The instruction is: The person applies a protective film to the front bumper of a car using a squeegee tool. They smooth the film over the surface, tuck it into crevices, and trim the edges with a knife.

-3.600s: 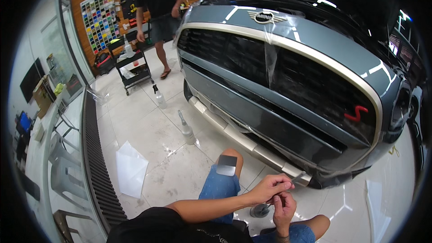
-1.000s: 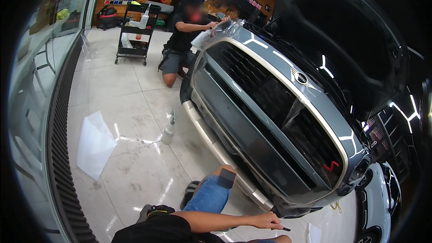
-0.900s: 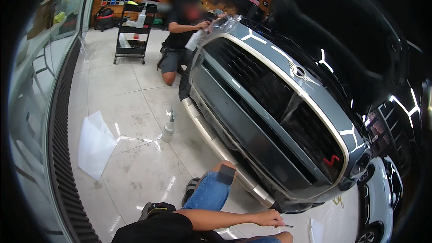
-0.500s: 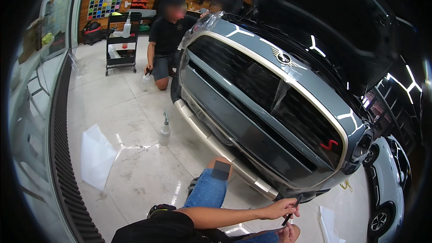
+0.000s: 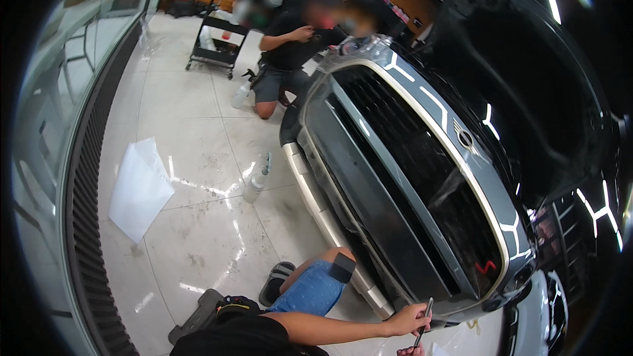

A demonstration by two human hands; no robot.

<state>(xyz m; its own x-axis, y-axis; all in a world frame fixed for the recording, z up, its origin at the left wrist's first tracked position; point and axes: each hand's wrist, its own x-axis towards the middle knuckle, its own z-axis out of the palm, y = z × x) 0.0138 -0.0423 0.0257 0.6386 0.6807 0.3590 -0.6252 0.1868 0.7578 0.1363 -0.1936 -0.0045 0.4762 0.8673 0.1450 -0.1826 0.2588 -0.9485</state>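
Observation:
My left hand [image 5: 409, 320] is closed around a slim dark pen-like tool [image 5: 422, 331], held nearly upright in front of the car's lower front corner. At the bottom edge, my right hand [image 5: 411, 351] pinches the tool's lower end; most of this hand is cut off. A dark square pad [image 5: 342, 267] lies on my bent knee in blue denim shorts. Close by is the grey-blue car front [image 5: 395, 191], with a pale-rimmed dark grille [image 5: 455, 214] and a silver lower bumper strip [image 5: 330, 231]. Clear film clings to parts of it.
A co-worker [image 5: 290, 46] kneels at the far headlight beside a spray bottle [image 5: 242, 94]. Another spray bottle [image 5: 256, 184] and a white sheet [image 5: 140, 188] are on the floor. A black cart [image 5: 217, 43] stands behind. The raised hood [image 5: 521, 86] overhangs right; a white car [image 5: 537, 316] is beyond.
My view has turned, so the car appears more tilted and farther right. The co-worker's hand has left the spray bottle and risen toward the chest. Both my hands keep the tool.

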